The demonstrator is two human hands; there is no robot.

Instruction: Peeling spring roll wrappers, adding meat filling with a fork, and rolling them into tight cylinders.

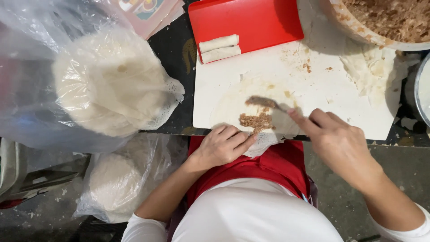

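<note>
A thin round wrapper (233, 105) lies on the white cutting board (322, 89), with a strip of brown minced filling (256, 121) near its front edge. My right hand (333, 141) holds a spoon (264, 102) whose bowl rests just above the filling. My left hand (224, 145) presses its fingers on the wrapper's front edge, touching the filling's left side. Two finished rolls (219, 48) lie side by side on a red tray (246, 20) at the board's far left.
A bowl of brown filling (385, 18) stands at the top right. A metal pot rim (419, 89) shows at the right edge. A plastic bag with a stack of wrappers (112, 80) lies left of the board, another bag (116, 183) below it.
</note>
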